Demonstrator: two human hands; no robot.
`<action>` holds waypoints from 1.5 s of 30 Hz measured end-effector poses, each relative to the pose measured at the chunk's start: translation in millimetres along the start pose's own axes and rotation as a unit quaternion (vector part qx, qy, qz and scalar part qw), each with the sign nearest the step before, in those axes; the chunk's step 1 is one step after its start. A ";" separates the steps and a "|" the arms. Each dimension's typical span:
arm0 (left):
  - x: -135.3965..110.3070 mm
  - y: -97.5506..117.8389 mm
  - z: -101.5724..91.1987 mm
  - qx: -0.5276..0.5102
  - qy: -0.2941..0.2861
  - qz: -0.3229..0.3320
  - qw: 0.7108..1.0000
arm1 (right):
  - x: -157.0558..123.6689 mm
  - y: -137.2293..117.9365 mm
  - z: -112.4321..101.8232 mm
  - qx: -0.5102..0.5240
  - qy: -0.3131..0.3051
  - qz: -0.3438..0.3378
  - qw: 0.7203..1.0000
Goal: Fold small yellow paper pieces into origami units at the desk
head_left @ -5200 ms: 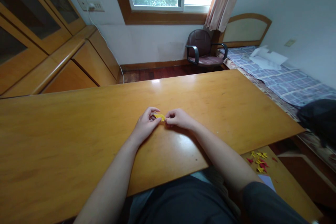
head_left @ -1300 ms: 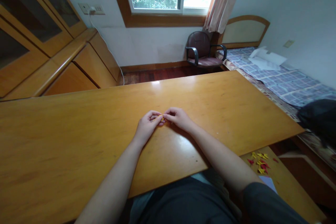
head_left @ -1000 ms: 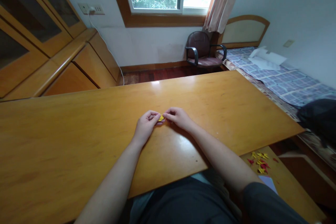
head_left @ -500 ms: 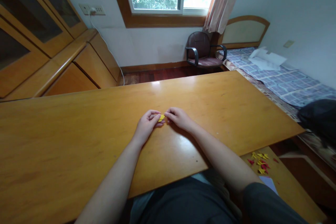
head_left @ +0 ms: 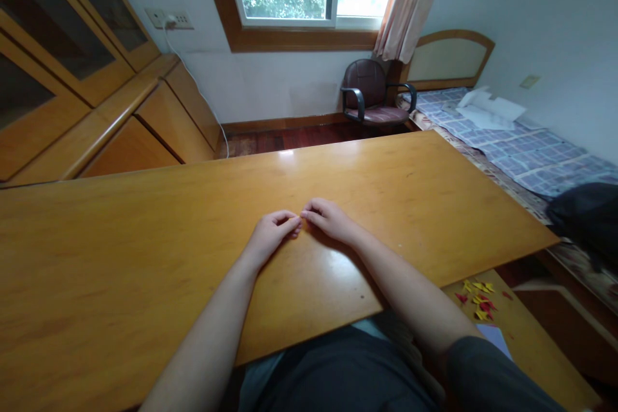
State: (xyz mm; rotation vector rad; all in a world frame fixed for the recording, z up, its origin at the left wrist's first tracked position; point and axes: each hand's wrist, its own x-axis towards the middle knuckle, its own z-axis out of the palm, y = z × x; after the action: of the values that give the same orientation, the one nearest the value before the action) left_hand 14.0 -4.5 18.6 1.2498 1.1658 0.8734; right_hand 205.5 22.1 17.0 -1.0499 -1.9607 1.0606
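Note:
Above the middle of the wooden table [head_left: 168,238], my left hand [head_left: 277,227] is closed in a pinch, thumb against the fingers. My right hand [head_left: 324,214] is pinched too, its fingertips meeting those of the left. Between them is a small folded piece of yellow paper, almost wholly covered by the fingers. How it is folded cannot be made out.
On a lower wooden surface at the right lie several small yellow and red folded paper pieces [head_left: 483,300] and a pale sheet [head_left: 494,338]. Past the table stand a chair [head_left: 369,93], a bed [head_left: 526,148] with a black bag [head_left: 586,215], and a cabinet [head_left: 111,103].
The yellow paper that showed between my hands is now hidden behind the fingers. My left hand has turned and dropped slightly, and its fingertips have drawn close to the right hand.

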 end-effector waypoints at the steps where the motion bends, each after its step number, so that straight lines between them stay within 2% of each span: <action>1: -0.5 0.9 -1.0 0.020 -0.006 0.004 1.000 | -0.4 -0.3 -0.3 0.003 -0.003 0.000 1.000; 5: -2.5 3.0 -3.7 0.070 -0.021 0.006 0.997 | -2.4 -2.5 -1.7 0.025 -0.027 0.005 0.999; 8: -2.2 1.4 -4.4 0.051 -0.012 0.007 0.999 | -2.8 -2.3 -1.5 0.047 -0.026 0.008 0.999; 15: 5.1 -5.2 -4.1 -0.111 0.102 0.012 0.988 | -1.0 7.6 2.6 0.135 0.024 0.076 0.988; 18: 7.0 -2.9 -3.1 -0.186 0.126 0.009 0.974 | -1.0 8.1 3.0 0.111 0.021 0.083 0.990; 22: 7.1 -1.8 -2.2 -0.195 0.156 0.015 0.968 | -1.3 4.5 3.5 0.077 -0.007 0.076 0.994; 26: 6.4 -5.4 -1.3 -0.170 0.146 0.012 0.974 | -0.8 2.3 5.0 0.077 -0.026 0.062 0.995; 31: 5.5 -6.4 2.1 -0.147 0.122 0.009 0.982 | 0.3 3.3 5.8 0.071 -0.020 0.066 0.995; 39: 4.3 -4.1 4.5 -0.155 0.098 0.001 0.983 | 1.0 3.9 4.9 0.052 -0.011 0.057 0.997; 45: 3.4 -1.6 4.0 -0.147 0.098 -0.011 0.984 | 0.2 1.9 1.9 0.039 -0.028 0.047 0.998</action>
State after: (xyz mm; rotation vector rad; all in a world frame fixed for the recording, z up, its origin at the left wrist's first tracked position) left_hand 18.5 -2.4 16.2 0.9246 1.1529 1.1261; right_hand 204.4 22.3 14.5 -1.0902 -1.9138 1.2188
